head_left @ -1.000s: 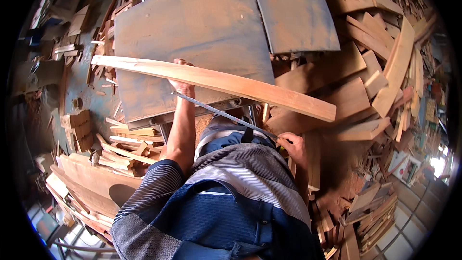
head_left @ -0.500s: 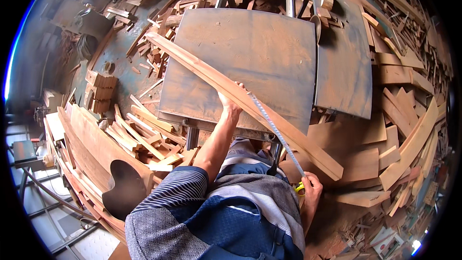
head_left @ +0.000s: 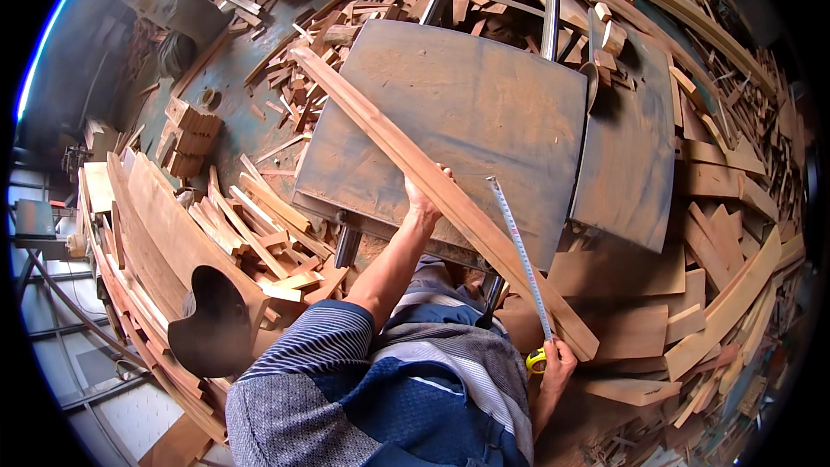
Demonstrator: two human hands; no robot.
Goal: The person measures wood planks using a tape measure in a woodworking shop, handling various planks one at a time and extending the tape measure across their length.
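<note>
A long, narrow board (head_left: 450,190) slants across the metal machine table, from its far left corner to the near right past the edge. My left hand (head_left: 424,196) is closed round the board near its middle, fingertips over the far side. My right hand (head_left: 558,365), low at the right beside the board's near end, grips a yellow tape measure (head_left: 536,361). Its pulled-out blade (head_left: 516,238) runs up over the board, and its free tip stands above the table, apart from my left hand.
The rusty machine table (head_left: 484,78) has a round saw blade (head_left: 591,86) along its right side. Wood offcuts (head_left: 635,329) pile up on the right. Thin strips (head_left: 259,225) and wide curved boards (head_left: 164,233) lean at the left, near a stack of blocks (head_left: 188,137).
The tape's tip has come away from beside my left hand and now sits to its right. My view has shifted, so the table appears farther right. Both hands keep their hold.
</note>
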